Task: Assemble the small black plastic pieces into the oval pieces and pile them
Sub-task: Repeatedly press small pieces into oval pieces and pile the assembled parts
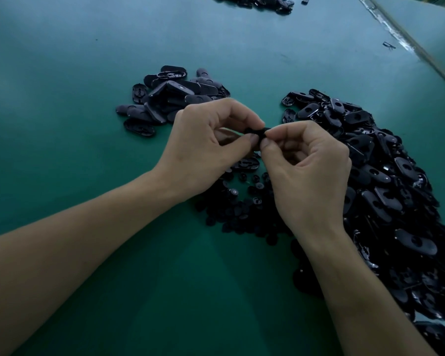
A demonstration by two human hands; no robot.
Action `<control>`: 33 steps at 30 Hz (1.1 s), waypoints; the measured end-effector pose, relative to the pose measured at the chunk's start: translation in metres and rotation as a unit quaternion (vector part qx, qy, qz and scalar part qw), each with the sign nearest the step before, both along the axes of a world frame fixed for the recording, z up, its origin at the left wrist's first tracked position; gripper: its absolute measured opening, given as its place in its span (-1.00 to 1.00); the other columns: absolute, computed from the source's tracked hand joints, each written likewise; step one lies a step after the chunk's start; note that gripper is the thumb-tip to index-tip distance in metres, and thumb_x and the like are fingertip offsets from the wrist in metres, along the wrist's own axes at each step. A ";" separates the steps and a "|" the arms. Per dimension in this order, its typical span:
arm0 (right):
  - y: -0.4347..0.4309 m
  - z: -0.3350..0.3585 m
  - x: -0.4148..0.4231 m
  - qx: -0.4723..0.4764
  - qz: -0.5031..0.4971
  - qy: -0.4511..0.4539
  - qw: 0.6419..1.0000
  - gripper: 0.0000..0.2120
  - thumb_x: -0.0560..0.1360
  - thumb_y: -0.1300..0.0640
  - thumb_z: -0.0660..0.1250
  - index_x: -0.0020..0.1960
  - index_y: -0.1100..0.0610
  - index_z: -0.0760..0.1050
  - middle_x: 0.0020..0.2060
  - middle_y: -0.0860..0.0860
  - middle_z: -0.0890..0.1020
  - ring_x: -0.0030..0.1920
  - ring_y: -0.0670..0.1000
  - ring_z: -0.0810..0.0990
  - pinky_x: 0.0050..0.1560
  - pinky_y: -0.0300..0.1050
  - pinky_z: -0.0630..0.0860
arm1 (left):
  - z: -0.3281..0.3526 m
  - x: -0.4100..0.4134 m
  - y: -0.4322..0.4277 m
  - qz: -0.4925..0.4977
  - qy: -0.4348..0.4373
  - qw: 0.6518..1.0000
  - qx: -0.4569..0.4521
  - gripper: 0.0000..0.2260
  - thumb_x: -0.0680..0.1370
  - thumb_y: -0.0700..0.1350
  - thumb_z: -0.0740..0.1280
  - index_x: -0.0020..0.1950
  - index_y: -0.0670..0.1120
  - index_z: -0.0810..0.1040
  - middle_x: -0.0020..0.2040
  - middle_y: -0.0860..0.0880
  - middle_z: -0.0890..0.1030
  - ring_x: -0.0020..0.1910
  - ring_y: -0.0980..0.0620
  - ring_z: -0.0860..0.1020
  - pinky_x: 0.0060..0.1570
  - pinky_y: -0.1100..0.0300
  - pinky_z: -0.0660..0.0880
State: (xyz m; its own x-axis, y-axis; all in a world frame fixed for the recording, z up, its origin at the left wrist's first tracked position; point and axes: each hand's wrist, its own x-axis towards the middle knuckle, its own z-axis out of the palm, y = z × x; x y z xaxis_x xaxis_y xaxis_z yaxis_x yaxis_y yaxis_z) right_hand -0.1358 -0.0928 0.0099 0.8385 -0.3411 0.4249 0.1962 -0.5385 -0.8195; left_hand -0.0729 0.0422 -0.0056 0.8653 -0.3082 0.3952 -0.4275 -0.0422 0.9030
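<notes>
Above the green table (88,124), between left hand (203,147) and right hand (308,170): black piece (257,131) pinched from both sides, mid-assembly. Next, probably: pressing home, then dropping onto the small finished pile (170,96), away from the loose oval pieces (385,176).

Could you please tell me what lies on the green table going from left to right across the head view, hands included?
Smaller pile of oval pieces → left hand → black piece pinched between both hands → right hand → large heap of oval pieces.
</notes>
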 end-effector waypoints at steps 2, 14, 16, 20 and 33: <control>0.000 0.000 0.000 -0.003 -0.007 0.002 1.000 -0.80 0.48 0.20 0.45 -0.16 -0.09 0.56 -0.34 -0.17 0.65 -0.30 -0.15 0.63 -0.24 -0.29 0.56 | 0.001 0.000 0.000 -0.006 0.007 1.000 -0.011 -0.80 0.47 -0.30 0.45 -0.06 0.00 0.63 -0.13 -0.02 0.71 -0.16 0.06 0.71 -0.07 0.18 0.63; -0.003 0.000 -0.001 0.000 0.008 0.004 1.000 -0.84 0.50 0.23 0.45 -0.12 -0.04 0.61 -0.30 -0.14 0.66 -0.27 -0.11 0.65 -0.20 -0.21 0.60 | 0.003 0.000 0.000 -0.008 0.008 1.000 -0.016 -0.81 0.46 -0.28 0.46 -0.07 0.00 0.61 -0.20 0.06 0.67 -0.23 0.12 0.67 -0.11 0.21 0.65; -0.004 -0.001 0.000 0.021 0.006 0.006 1.000 -0.84 0.50 0.22 0.45 -0.13 -0.04 0.60 -0.31 -0.12 0.66 -0.28 -0.09 0.65 -0.21 -0.19 0.60 | 0.003 0.000 0.001 -0.011 0.012 1.000 -0.018 -0.79 0.47 -0.31 0.46 -0.06 0.00 0.61 -0.20 0.09 0.67 -0.22 0.13 0.68 -0.10 0.23 0.64; -0.009 0.003 0.002 0.140 0.020 0.002 0.990 -0.86 0.49 0.24 0.45 -0.12 0.01 0.61 -0.29 -0.04 0.68 -0.27 -0.04 0.65 -0.22 -0.17 0.58 | 0.004 0.000 0.003 -0.038 0.059 0.996 -0.055 -0.79 0.51 -0.39 0.42 -0.01 -0.09 0.60 -0.18 -0.01 0.70 -0.18 -0.01 0.73 -0.11 0.18 0.65; -0.017 0.008 0.004 0.265 0.120 0.033 0.956 -0.81 0.53 0.24 0.29 0.03 0.08 0.65 -0.26 -0.06 0.61 -0.26 -0.12 0.51 -0.16 -0.21 0.47 | 0.006 0.000 0.003 -0.024 0.066 0.993 -0.091 -0.82 0.54 -0.41 0.38 0.02 -0.16 0.56 -0.13 -0.12 0.69 -0.16 -0.02 0.73 -0.15 0.19 0.64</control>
